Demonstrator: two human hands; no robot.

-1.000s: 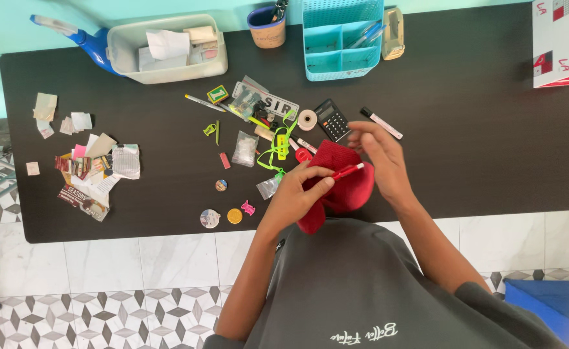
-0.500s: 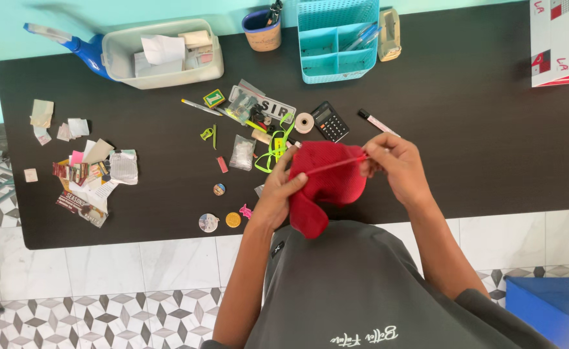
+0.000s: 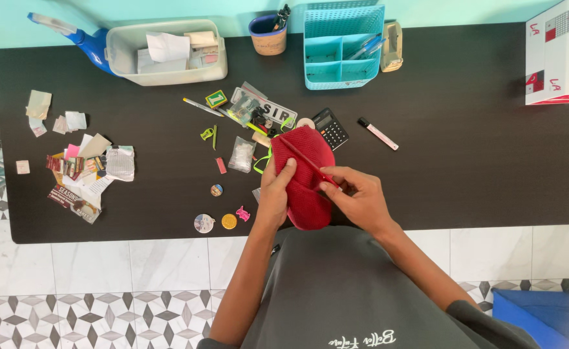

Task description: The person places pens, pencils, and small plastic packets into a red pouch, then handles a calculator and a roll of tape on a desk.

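Observation:
My left hand grips the left edge of a red knitted pouch held over the front of the dark table. My right hand pinches the near end of a thin red pen that lies slanted across the pouch, its tip pointing up and left. Just behind the pouch are a black calculator, a small tape roll and a neon green strap.
Small clutter lies left of the pouch: a plastic bag, round badges, paper scraps. A white marker lies to the right. At the back stand a beige bin, a teal organiser, a cup and a box.
My right hand came down and left from the pouch's right side, swinging the red pen from level to slanted. The pouch now stands more upright in my left hand.

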